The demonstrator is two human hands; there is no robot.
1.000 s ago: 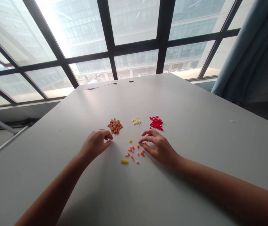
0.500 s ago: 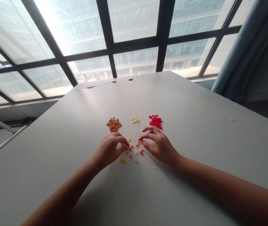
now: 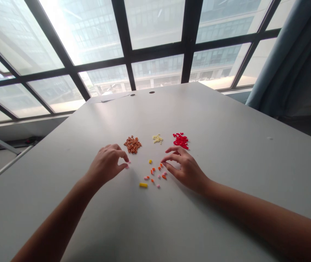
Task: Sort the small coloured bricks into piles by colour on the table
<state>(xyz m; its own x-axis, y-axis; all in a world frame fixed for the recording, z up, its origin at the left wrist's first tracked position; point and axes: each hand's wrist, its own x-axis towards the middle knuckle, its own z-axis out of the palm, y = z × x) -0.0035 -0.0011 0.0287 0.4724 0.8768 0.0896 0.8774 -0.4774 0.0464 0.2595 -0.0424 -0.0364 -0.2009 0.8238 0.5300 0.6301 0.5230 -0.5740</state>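
While hands [image 3: 106, 162] [image 3: 184, 169] flank scattered pieces [image 3: 143, 185], white table [image 3: 155, 116]

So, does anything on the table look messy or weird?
The middle looks messy: pink pieces and orange pieces lie scattered together, whereas the brown pile, pale yellow pile and red pile each look one colour.

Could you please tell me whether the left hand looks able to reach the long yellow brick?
Probably yes: past the small pink pieces at the left hand, no other piece shows between it and the long yellow brick.
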